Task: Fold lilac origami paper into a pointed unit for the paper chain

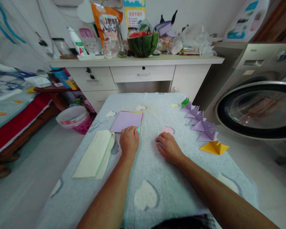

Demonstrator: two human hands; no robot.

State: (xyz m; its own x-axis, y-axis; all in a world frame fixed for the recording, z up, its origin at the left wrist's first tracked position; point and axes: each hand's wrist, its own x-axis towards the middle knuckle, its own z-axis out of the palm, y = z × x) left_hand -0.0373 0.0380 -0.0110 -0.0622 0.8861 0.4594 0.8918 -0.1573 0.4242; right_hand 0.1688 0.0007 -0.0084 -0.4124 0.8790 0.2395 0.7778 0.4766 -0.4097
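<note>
A stack of square origami paper, lilac on top with red, yellow and green edges showing, lies on the cloth-covered table. My left hand is closed at the stack's near edge, touching it; whatever its curled fingers may hold is hidden. My right hand rests on the cloth near a printed pink heart, holding nothing, with fingers loosely bent and the thumb apart. To its right runs a row of folded paper pieces: a green one at the far end, several lilac ones, and a yellow-orange one nearest.
A folded pale cloth or paper lies left of my left forearm. Beyond the table stands a white cabinet bearing a cut watermelon, jars and bags. A washing machine is at right, a pink bin at left.
</note>
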